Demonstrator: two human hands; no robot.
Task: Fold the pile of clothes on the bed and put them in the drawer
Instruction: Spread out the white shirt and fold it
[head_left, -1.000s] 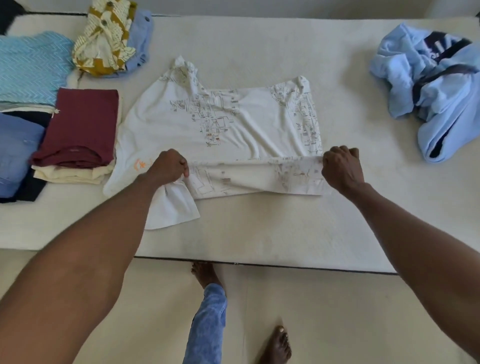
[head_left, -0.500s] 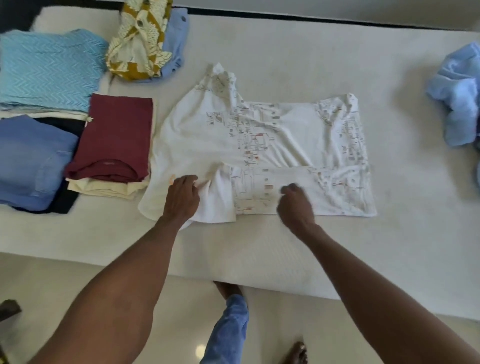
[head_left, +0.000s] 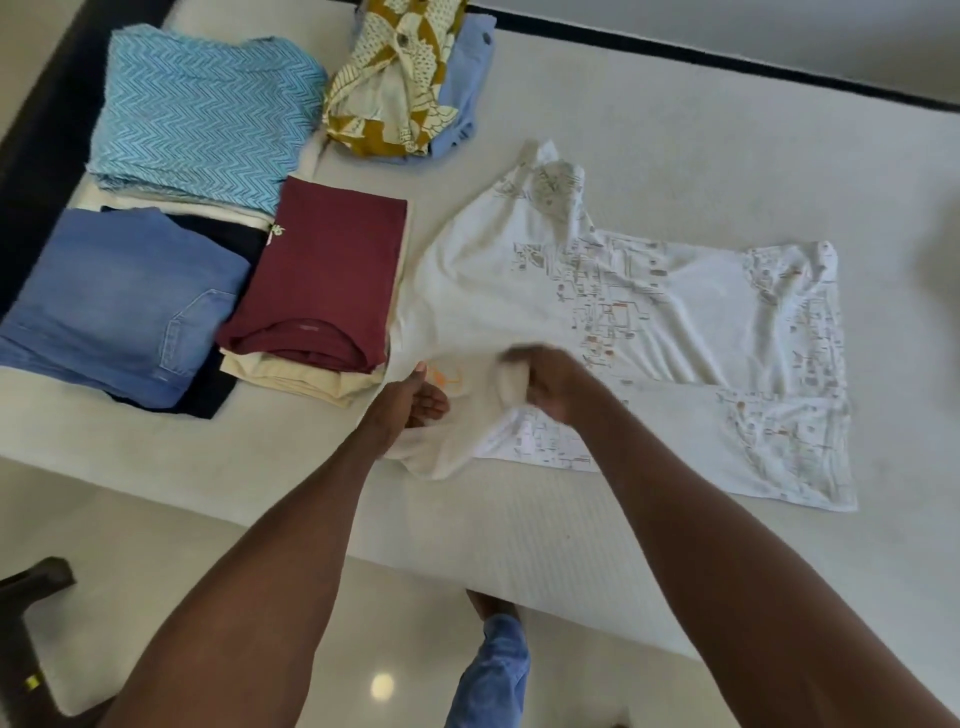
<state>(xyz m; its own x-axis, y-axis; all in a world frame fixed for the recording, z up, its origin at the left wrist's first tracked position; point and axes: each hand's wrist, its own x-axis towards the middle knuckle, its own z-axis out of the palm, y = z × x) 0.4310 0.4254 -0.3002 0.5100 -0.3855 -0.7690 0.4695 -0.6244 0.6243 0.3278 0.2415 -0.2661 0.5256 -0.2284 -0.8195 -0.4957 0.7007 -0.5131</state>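
White shirt (head_left: 649, 332) runs lengthwise to the right of your grip; right hand (head_left: 550, 387) bunches its sleeve, left hand (head_left: 415, 402) loosely curled just beside.

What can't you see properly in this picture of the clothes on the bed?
- Right hand, head view: motion blur smears its fingers, so its grip on the white shirt is unclear.
- Left hand: the fingertips are tucked under the shirt's sleeve.
- Dark garment: mostly buried under the folded jeans.
- Drawer: out of frame.
- Shirt's print: too small to read.
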